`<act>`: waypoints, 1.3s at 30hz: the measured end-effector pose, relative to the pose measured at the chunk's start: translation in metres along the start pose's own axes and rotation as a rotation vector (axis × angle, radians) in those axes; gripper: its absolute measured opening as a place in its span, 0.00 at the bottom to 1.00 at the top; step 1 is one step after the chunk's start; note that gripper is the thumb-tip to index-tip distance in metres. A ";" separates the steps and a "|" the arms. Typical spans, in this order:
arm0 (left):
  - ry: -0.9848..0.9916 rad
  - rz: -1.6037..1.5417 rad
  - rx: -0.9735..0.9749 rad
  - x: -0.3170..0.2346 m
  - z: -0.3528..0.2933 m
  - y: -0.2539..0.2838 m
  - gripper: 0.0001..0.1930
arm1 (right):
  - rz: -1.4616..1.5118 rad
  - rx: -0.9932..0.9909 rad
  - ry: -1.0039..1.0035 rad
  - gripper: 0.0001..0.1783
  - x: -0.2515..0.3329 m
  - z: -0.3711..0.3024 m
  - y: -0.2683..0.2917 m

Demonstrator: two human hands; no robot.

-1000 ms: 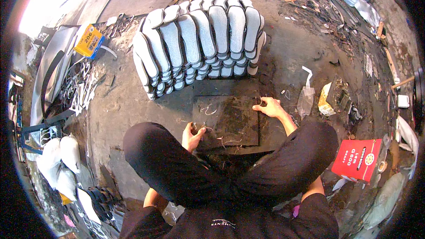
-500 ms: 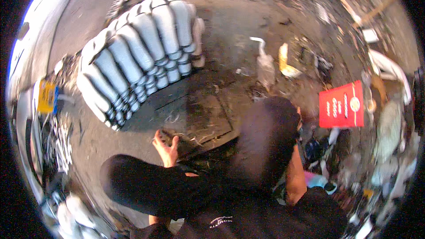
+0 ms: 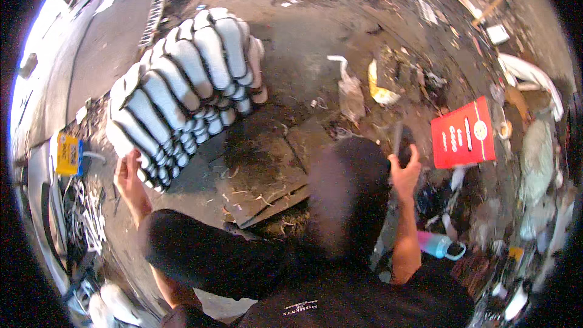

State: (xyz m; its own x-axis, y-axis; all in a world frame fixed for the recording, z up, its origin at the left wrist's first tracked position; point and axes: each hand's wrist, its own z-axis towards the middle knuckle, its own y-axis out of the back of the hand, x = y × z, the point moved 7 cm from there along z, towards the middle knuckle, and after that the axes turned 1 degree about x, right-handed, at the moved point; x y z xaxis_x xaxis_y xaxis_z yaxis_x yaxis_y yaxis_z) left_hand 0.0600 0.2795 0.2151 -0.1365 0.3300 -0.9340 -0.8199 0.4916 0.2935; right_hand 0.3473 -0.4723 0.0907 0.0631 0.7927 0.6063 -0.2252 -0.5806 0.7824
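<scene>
A curved stack of long white sole-shaped pieces point(image 3: 209, 51) with dark edges lies on the ground at the left, each wide at one end and narrow at the other. My left hand point(image 3: 128, 176) is at the stack's near left end, fingers stretched out at the lowest piece; whether they press on it I cannot tell. Raised beyond my right knee, my right hand point(image 3: 405, 173) is closed round a dark, flat, blade-like tool point(image 3: 402, 143) pointing up. A flat dark board point(image 3: 276, 206) lies between my knees, with shreds on it.
A red printed box point(image 3: 463, 133) stands at the right. A pink-and-blue bottle point(image 3: 434, 244) lies near my right elbow. Farther off are a clear plastic bag point(image 3: 351, 100) and a yellow-and-white wrapper point(image 3: 379, 88). White strips point(image 3: 88, 212) and a yellow-and-blue packet point(image 3: 70, 155) lie at the left.
My left hand has moved left from the board's edge to the stack's near end. My right hand, mostly hidden behind the knee before, has come into sight with the dark tool.
</scene>
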 end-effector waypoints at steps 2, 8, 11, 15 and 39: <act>-0.056 -0.387 0.019 -0.047 0.018 0.040 0.20 | 0.047 -0.149 0.307 0.40 0.059 0.044 0.014; -0.091 -1.001 0.372 -0.221 0.023 -0.029 0.37 | 0.962 0.826 0.249 0.39 0.376 0.109 0.033; 0.046 -1.182 0.468 -0.245 0.018 -0.092 0.33 | 0.826 0.977 0.772 0.41 0.541 0.064 0.036; 0.247 -1.271 0.257 -0.187 0.005 -0.100 0.28 | 0.732 1.272 0.991 0.41 0.636 -0.066 -0.046; 0.787 -0.920 0.436 -0.039 -0.133 -0.165 0.52 | 1.263 1.243 0.347 0.42 0.495 -0.187 -0.178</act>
State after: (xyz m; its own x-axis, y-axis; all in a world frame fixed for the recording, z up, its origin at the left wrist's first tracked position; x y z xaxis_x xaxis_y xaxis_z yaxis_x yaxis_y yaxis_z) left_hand 0.1264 0.0784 0.1766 -0.0320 -0.7580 -0.6515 -0.5586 0.5541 -0.6172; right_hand 0.2369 0.0580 0.2246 0.2278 -0.2866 0.9306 0.8212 -0.4569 -0.3417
